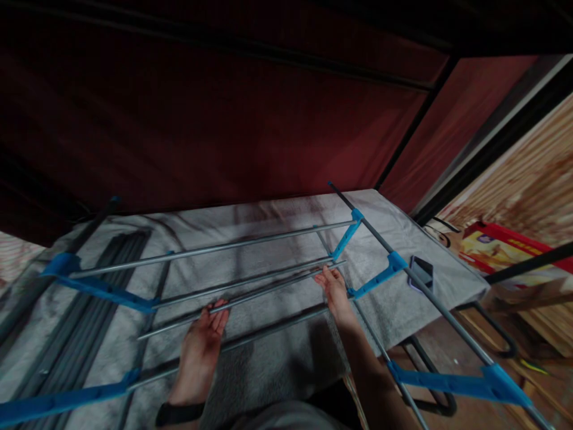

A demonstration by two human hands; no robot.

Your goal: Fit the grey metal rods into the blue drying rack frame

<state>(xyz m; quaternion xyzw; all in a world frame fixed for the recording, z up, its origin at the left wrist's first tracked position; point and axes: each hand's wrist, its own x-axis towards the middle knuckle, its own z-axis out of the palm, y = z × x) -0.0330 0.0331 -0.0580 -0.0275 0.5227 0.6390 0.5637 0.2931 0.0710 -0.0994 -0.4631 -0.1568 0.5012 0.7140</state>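
A loose grey metal tube (268, 286) lies across both of my hands above the cloth. Near its left part, my left hand (206, 328) has its fingers curled round it. Close to the tube's right end, my right hand (332, 285) pinches it. Around my hands stands a frame of grey tubes joined by blue plastic brackets. One bracket (378, 276) is just right of my right hand; another bracket (111, 291) sits at the left. A fixed crossbar (242, 282) runs slightly behind the held tube, and a further crossbar (215, 248) spans the frame behind that.
A pale cloth (277, 209) covers the table. Several loose dark tubes (89, 316) lie at the left. A phone (421, 275) rests beyond the frame's right upright. A red and yellow box (510, 248) stands farther right, and a dark red panel (250, 131) rises behind the table.
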